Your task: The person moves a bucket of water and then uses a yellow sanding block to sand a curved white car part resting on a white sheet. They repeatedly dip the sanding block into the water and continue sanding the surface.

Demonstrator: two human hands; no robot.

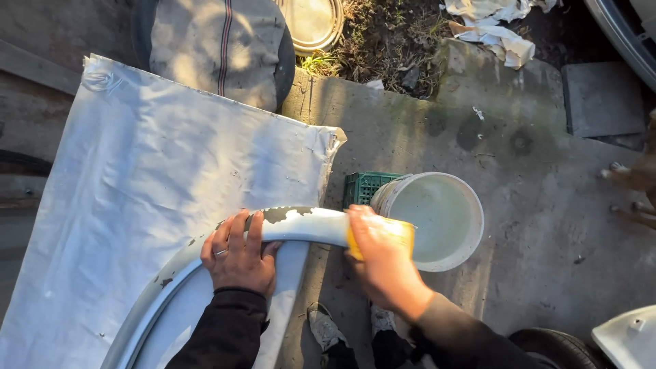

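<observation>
Head view | your left hand [239, 256] clamped over curved white panel [301, 225], which lies across white sheet [137, 191] | your right hand [383, 263] pressing yellow sponge [400, 232] on panel end | white bucket [444, 219] just beside, green crate [362, 186] behind.

Low warm sun from upper right, strong contrast. My right hand [384, 263] glows orange; my left hand [239, 256] is dimmer. White sheet [137, 184] has soft blotchy shadows w/ mild glare. Concrete [547, 205] half lit, btm corners dark. Pic sharp, slight bending at edges.
</observation>
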